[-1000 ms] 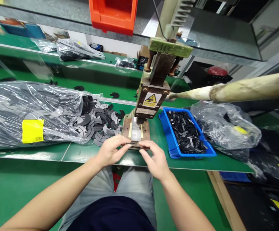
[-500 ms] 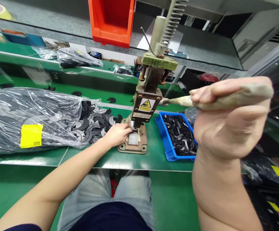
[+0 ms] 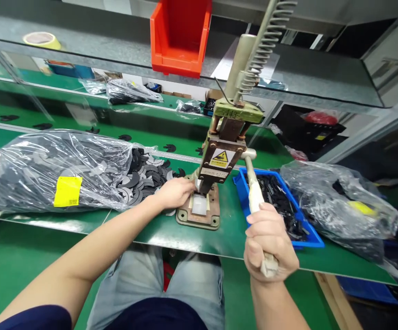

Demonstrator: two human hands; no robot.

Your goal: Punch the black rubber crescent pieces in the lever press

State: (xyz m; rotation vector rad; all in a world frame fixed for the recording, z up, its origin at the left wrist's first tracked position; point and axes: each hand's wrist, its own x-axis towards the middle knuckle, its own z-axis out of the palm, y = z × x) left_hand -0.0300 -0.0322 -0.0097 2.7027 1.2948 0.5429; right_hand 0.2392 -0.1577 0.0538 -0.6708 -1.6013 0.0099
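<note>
Plastic bag (image 3: pixel 30 156) w/ a yellow label (image 3: pixel 67 191) lies at far L on the green bench (image 3: pixel 226 245), full of curved bits. More gray & black curved pieces (image 3: pixel 140 181) sit in a pile at its open end. Red-orange bin (image 3: pixel 178 62) is on the shelf above. L hand (image 3: pixel 175 192) reaches over the L edge of the press base (image 3: pixel 210 213), fingertips by the bottom of the press ram; can't tell if they're pinched or apart. White block (image 3: pixel 199 205) sits on the base, just in front of the ram. Hand press (image 3: pixel 222 156) stands upright, w/ a warning sign & a big spring up top. Its lever (image 3: pixel 253 188) slants down to the R hand (image 3: pixel 270 243), fingers wrapped tight round the low end. Blue tray (image 3: pixel 242 190) of black parts is behind that hand, & a clear bag (image 3: pixel 339 206) is at far R.
</note>
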